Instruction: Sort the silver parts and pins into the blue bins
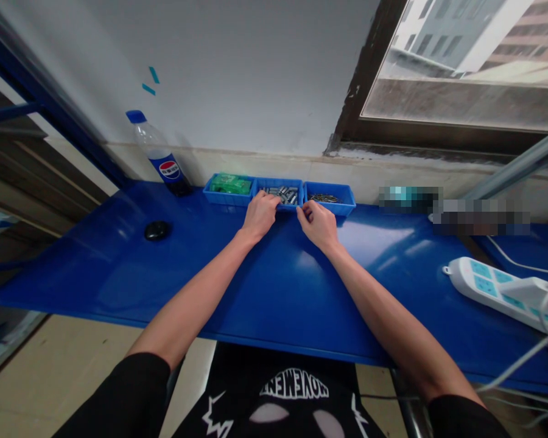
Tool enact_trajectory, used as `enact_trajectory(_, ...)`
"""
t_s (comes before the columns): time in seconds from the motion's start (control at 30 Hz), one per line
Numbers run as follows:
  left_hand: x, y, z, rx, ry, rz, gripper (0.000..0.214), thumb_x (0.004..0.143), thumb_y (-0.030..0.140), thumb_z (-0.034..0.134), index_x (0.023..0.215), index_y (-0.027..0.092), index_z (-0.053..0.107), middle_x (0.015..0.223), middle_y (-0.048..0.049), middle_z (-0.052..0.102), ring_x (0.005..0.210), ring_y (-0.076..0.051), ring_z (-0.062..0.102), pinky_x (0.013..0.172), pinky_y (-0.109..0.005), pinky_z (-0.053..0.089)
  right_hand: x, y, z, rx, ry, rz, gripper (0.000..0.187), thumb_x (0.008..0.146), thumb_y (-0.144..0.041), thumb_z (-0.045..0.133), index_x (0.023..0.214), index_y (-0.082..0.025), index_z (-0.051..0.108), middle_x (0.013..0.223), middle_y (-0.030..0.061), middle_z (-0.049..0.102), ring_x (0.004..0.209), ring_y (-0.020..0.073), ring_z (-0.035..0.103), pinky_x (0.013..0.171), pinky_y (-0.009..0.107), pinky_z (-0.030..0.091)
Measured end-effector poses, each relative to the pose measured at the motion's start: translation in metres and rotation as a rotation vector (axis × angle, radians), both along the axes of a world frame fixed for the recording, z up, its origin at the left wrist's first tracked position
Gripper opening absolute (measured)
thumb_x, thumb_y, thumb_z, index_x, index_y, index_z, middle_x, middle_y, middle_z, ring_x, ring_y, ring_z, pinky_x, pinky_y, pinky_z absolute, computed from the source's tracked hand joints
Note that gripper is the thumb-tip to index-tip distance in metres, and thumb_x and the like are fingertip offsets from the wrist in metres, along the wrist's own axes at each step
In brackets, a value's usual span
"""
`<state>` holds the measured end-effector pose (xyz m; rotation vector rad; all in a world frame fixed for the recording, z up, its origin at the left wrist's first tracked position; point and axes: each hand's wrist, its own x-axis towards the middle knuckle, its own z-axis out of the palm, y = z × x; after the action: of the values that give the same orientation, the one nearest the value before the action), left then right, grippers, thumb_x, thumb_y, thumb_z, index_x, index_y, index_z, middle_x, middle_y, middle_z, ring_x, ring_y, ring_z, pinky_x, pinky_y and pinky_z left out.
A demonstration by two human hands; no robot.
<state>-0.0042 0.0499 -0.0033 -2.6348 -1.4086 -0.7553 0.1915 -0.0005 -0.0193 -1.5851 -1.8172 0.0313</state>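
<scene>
Three small blue bins stand side by side against the wall. My left hand (261, 214) is at the front left corner of the middle bin (278, 182), its curled fingers over the rim by the short grey metal pieces (288, 195). Closed fingers on my right hand (319, 222) sit low in front of the seam between the middle bin and the right bin (342, 208). Thin metal pieces (324, 198), bronze-toned, lie in that right bin. Green packaging (231, 183) fills the left bin (213, 196). What either hand grips is hidden.
A cola bottle (167, 161) stands left of the bins, with a black mouse-like object (157, 230) nearer me on the blue table (260, 292). At right lie a white power strip (497, 289) and cables (514, 365). A window frame (420, 134) rises behind.
</scene>
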Motion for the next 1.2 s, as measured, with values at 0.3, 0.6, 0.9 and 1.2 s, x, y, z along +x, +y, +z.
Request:
enact_trajectory(0.3,-0.005,-0.009,-0.009,-0.001,0.043,-0.056,0.028,0.096,0.008,0.050,0.092,0.018,0.076,0.094,-0.0111,0.074,0.102,-0.029,0.060,0.092,-0.041,0.052,0.000,0.016,0.001,0.019,0.235,0.116,0.032,0.097,-0.035,0.056,0.124,-0.019,0.060,0.078,0.0010,0.067,0.064,0.0160,0.063,0.069,0.027,0.047)
enact_trajectory(0.6,-0.013,-0.008,-0.010,-0.003,0.075,-0.141,0.023,0.096,0.010,0.053,0.098,0.018,0.074,0.101,-0.0121,0.071,0.105,-0.029,0.059,0.097,-0.043,0.052,0.010,0.027,0.008,-0.074,0.299,0.176,0.063,0.086,-0.027,0.064,0.146,-0.014,0.050,0.076,-0.0010,0.067,0.063,0.0158,0.064,0.070,0.028,0.051)
enact_trajectory(0.9,-0.006,-0.020,-0.007,-0.091,-0.055,-0.114,0.036,0.096,0.052,0.062,0.098,0.017,0.071,0.109,-0.0147,0.072,0.102,-0.029,0.067,0.089,-0.039,0.056,0.013,0.013,0.027,-0.179,0.078,0.337,0.077,0.082,-0.017,0.059,0.157,-0.024,0.043,0.068,-0.0042,0.062,0.061,0.0168,0.061,0.065,0.026,0.044)
enact_trajectory(1.2,0.004,-0.019,-0.007,-0.196,0.022,0.087,0.038,0.093,0.055,0.064,0.090,0.018,0.073,0.087,-0.0135,0.075,0.079,-0.030,0.073,0.071,-0.037,0.054,0.011,0.014,0.013,-0.087,0.059,0.311,0.072,0.085,-0.016,0.059,0.156,-0.022,0.048,0.066,-0.0048,0.059,0.062,0.0155,0.059,0.067,0.025,0.044)
